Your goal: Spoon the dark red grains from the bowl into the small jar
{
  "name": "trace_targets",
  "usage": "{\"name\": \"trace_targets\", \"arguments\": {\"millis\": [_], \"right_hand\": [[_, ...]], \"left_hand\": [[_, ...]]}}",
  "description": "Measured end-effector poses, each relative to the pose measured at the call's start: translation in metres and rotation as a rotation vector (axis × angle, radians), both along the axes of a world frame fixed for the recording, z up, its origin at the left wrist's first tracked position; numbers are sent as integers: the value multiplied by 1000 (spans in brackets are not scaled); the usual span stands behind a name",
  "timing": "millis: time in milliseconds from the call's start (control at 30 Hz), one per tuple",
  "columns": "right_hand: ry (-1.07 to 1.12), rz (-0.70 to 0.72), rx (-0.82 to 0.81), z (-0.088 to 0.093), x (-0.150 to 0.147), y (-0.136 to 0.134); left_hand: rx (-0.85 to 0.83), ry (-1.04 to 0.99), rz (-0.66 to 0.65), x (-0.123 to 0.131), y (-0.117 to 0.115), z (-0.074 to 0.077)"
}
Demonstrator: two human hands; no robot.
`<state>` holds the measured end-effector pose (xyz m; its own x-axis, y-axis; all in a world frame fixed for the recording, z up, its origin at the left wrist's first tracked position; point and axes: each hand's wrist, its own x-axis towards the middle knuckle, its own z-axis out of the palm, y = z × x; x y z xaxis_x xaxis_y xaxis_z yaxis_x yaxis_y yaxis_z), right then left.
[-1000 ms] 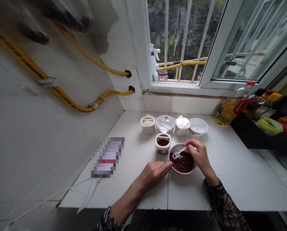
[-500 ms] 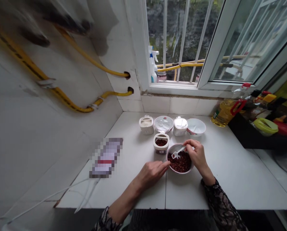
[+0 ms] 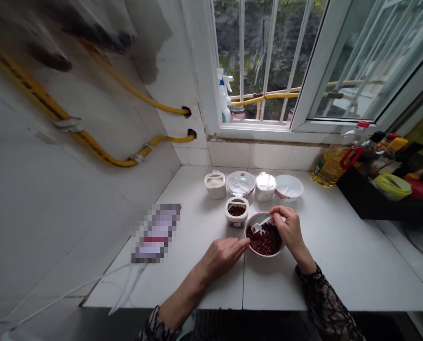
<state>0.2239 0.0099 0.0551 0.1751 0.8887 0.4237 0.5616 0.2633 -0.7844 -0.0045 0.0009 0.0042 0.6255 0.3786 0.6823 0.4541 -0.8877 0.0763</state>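
A white bowl (image 3: 247, 233) holds dark reddish-brown dried bits that look like peppercorns (image 3: 265, 242). My right hand (image 3: 288, 229) pinches the handle of a small white plastic spoon (image 3: 257, 228), whose scoop end hangs over the bowl's left side with a few bits in it. At the bowl's left rim, the fingertips of my left hand (image 3: 227, 252) press against it, fingers together; its thumb is hidden. Just behind the bowl stands a small lidded jar (image 3: 236, 217) with similar dark red bits inside.
Along the back are a jar of pale contents (image 3: 215, 185), a bowl (image 3: 240, 184), a white lidded jar (image 3: 266, 186) and another bowl (image 3: 289, 187). An oil bottle (image 3: 330, 166) and a dark condiment box (image 3: 356, 196) stand right. A blurred-out object (image 3: 156, 233) with a cable lies left.
The spoon's scoop has shifted very slightly left within the bowl. Both hands keep nearly the same places, and the view has moved a little.
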Motion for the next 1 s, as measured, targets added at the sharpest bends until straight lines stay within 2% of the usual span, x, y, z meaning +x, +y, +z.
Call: {"name": "trace_targets", "arguments": {"millis": [233, 367, 433, 500, 600, 667, 733, 867, 1000], "right_hand": [[311, 16, -172, 2, 2, 2], [378, 40, -101, 5, -3, 6], [296, 44, 15, 9, -10, 7], [120, 57, 162, 12, -18, 7], [-213, 160, 368, 15, -28, 7], [-350, 223, 453, 16, -30, 5], [-378, 206, 491, 18, -27, 3], [-340, 78, 498, 23, -8, -1], [-490, 98, 430, 23, 10, -2]], "left_hand": [[12, -5, 6, 1, 0, 1], [4, -18, 2, 2, 0, 1], [10, -18, 5, 2, 0, 2], [11, -12, 10, 2, -1, 3], [7, -7, 15, 2, -1, 4], [11, -3, 16, 2, -1, 4], [15, 2, 19, 2, -1, 3], [22, 0, 19, 1, 0, 1], [6, 3, 5, 0, 0, -2]]}}
